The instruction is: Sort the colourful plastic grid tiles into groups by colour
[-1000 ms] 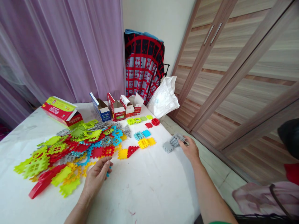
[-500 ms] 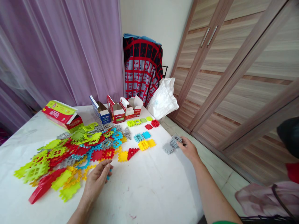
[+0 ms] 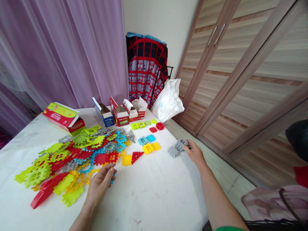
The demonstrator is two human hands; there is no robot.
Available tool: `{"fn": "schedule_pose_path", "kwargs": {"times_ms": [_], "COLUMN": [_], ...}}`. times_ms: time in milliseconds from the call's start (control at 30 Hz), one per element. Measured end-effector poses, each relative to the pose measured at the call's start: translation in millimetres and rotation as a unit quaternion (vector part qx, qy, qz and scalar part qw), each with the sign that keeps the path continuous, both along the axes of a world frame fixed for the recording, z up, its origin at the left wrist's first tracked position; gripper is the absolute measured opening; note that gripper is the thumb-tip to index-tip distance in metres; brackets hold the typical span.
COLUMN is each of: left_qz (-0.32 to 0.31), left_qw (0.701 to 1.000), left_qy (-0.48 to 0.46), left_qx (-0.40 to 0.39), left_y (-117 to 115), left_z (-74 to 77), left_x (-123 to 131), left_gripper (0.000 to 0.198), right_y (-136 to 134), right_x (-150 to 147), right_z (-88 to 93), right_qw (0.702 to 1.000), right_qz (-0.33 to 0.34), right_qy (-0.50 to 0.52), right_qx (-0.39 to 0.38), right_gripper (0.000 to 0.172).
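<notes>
My right hand [image 3: 195,153] reaches to the table's right edge, its fingers closed on a grey interlocking tile [image 3: 181,144] in a small grey stack; another grey tile [image 3: 173,151] lies just left of it. My left hand [image 3: 99,185] rests near the front of a big pile of lime, red, blue, yellow and grey tiles [image 3: 72,154], fingers curled round a small blue piece [image 3: 112,179]. Sorted pairs lie between the hands: yellow tiles [image 3: 151,147], blue tiles [image 3: 146,140], red tiles [image 3: 157,127], lime tiles [image 3: 141,124].
Several small open cartons [image 3: 120,114] and a red-and-lime box [image 3: 63,116] stand at the back of the white table [image 3: 154,195]. Beyond it are a purple curtain, a red patterned cloth [image 3: 146,70], a white plastic bag [image 3: 168,101] and wooden wardrobe doors. Another person sits at far right.
Both hands have stayed almost in place. The view has shifted slightly; my right hand stays at the grey stack.
</notes>
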State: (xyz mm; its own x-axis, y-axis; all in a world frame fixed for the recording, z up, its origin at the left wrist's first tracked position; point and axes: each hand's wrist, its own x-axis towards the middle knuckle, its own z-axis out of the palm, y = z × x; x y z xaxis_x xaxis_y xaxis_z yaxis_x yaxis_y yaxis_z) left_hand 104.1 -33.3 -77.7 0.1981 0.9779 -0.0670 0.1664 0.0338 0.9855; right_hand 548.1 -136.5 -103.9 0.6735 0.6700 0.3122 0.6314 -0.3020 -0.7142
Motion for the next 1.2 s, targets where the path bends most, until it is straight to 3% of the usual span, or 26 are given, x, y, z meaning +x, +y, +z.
{"fn": "schedule_pose_path", "kwargs": {"times_ms": [133, 333, 467, 600, 733, 900, 1067, 1200], "left_qz": [0.002, -0.003, 0.01, 0.049, 0.11, 0.207, 0.262, 0.242], "left_qw": [1.0, 1.0, 1.0, 0.997, 0.991, 0.97, 0.957, 0.963], "left_qy": [-0.005, -0.006, -0.022, -0.05, -0.071, -0.106, -0.106, -0.112], "left_qx": [-0.005, -0.006, 0.007, 0.014, 0.035, 0.072, 0.062, 0.047], "left_y": [1, 1, 1, -2, -5, -1, 4, 6], "left_z": [-0.9, -3.2, -5.4, -3.8, -2.3, -1.0, 2.2, -2.9], "left_x": [0, -1, 0, 2, -2, -14, -22, -17], "left_gripper": [0.062, 0.061, 0.057, 0.049, 0.041, 0.034, 0.03, 0.03], "right_y": [-1, -2, 6, 28, 58, 87, 93, 91], "right_x": [-1, -11, -49, -113, -183, -252, -276, -270], "right_z": [0.7, 9.8, 24.3, 28.9, 21.6, 7.9, -2.0, -5.9], "right_qw": [1.0, 0.997, 0.982, 0.974, 0.961, 0.944, 0.926, 0.924], "right_qz": [0.001, -0.059, -0.079, 0.058, 0.2, 0.273, 0.305, 0.302], "right_qy": [-0.002, -0.035, -0.13, -0.147, -0.114, -0.098, -0.13, -0.131], "right_qx": [-0.004, 0.025, 0.112, 0.159, 0.152, 0.157, 0.18, 0.193], "right_gripper": [0.046, 0.064, 0.047, 0.029, 0.022, 0.023, 0.024, 0.024]}}
